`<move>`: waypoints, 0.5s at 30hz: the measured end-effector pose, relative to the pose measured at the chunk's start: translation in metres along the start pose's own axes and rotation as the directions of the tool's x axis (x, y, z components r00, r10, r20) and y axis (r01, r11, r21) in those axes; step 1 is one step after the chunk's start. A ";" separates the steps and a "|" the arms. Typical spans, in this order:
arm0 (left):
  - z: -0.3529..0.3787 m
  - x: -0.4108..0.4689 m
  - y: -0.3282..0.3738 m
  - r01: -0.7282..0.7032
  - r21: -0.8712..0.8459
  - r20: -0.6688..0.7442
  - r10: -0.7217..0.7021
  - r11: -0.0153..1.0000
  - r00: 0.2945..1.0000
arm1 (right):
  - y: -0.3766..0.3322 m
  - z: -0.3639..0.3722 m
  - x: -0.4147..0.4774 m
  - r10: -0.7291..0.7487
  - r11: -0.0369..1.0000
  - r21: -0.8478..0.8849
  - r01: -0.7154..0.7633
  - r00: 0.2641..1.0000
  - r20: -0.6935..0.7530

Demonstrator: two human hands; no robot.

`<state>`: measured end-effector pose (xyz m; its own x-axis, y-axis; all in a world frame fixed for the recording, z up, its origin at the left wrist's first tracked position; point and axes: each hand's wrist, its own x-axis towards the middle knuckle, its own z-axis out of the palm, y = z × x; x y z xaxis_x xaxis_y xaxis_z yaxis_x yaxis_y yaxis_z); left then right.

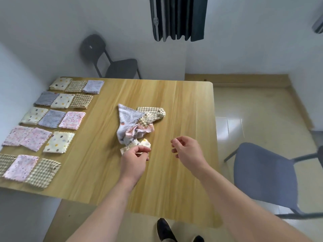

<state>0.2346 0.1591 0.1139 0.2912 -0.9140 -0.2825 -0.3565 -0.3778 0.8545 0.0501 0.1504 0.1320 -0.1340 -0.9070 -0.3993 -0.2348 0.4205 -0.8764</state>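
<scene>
A loose heap of small cloths (pixel 134 123) lies in the middle of the wooden table (pixel 183 105): a grey one, a beige checked one, a pink one and a cream dotted one (pixel 144 143) at the near end. My left hand (pixel 135 157) pinches the near edge of the cream dotted cloth. To the right, my right hand (pixel 186 148) hovers above the table with loosely curled fingers and holds nothing.
Several folded cloths (pixel 45 123) lie in rows of three along the table's left side. A dark chair (pixel 111 62) stands behind the table, and a blue-grey chair (pixel 265 175) stands at its right. A dark curtain (pixel 178 18) hangs on the far wall.
</scene>
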 end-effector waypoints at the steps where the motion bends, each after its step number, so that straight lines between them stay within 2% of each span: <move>1: 0.005 -0.001 0.003 0.001 0.001 0.004 -0.001 1.000 1.000 | -0.001 -0.006 0.000 -0.010 1.000 0.000 0.010 1.000 0.001; 8: 0.053 -0.022 0.025 0.069 -0.039 -0.142 -0.074 0.997 0.987 | 0.000 -0.051 0.036 -0.078 0.997 -0.016 0.081 0.986 0.145; 12: 0.083 -0.053 0.034 0.143 -0.131 -0.322 -0.178 0.981 0.930 | 0.005 -0.065 0.055 -0.083 0.993 -0.058 0.108 0.941 0.328; 15: 0.097 -0.088 0.040 0.211 -0.200 -0.397 -0.276 0.957 0.875 | 0.007 -0.075 0.053 -0.055 0.987 -0.114 0.114 0.901 0.430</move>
<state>0.1090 0.2102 0.1306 0.7060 -0.6366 -0.3102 -0.1022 -0.5250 0.8450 -0.0312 0.1067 0.1246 0.3061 -0.8507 -0.4274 -0.3564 0.3139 -0.8800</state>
